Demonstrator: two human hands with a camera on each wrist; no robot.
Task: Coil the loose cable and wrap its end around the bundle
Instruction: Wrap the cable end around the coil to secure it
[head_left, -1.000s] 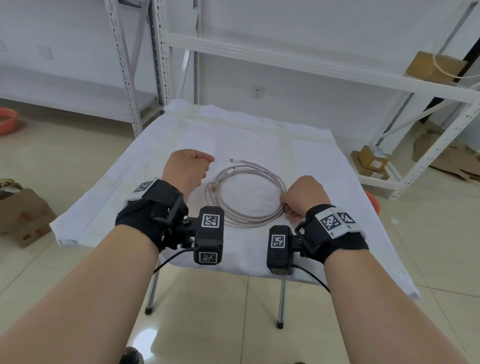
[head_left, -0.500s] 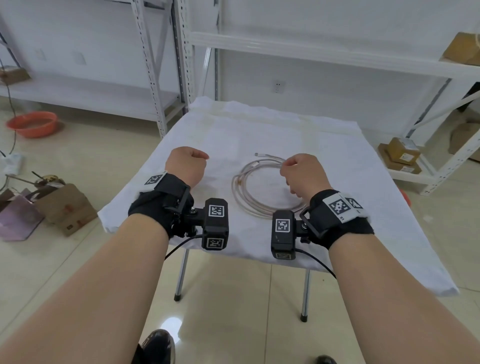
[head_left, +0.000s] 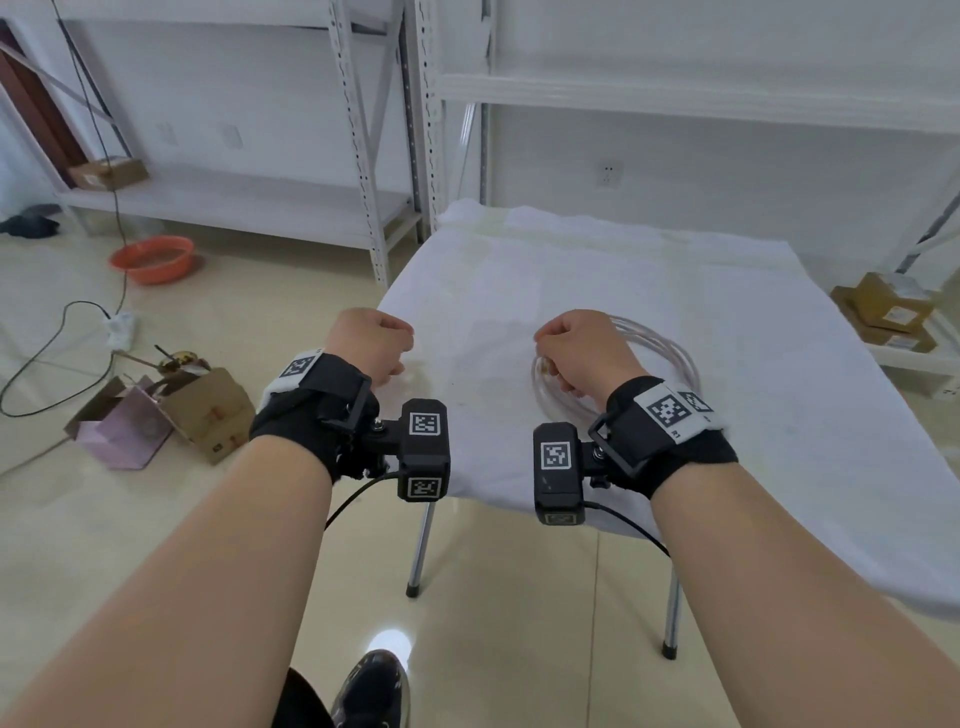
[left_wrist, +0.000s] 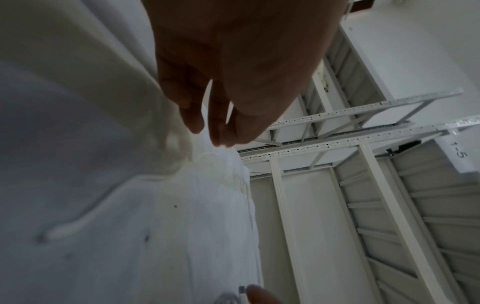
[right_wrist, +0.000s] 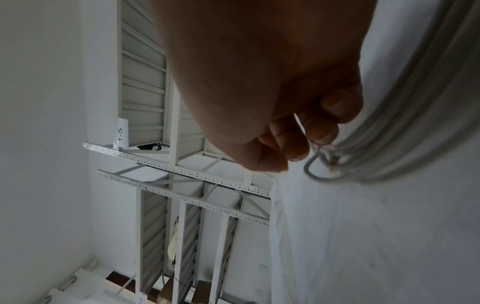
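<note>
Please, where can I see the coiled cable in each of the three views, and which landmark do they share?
Head: cable right of centre, partly behind the right hand.
Left wrist: cable blurred, at the bottom edge.
Right wrist: cable strands along the right side.
Shared landmark: the white tablecloth.

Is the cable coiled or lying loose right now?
Coiled: the cable lies in stacked round loops on the white cloth; the right hand pinches a strand.
</note>
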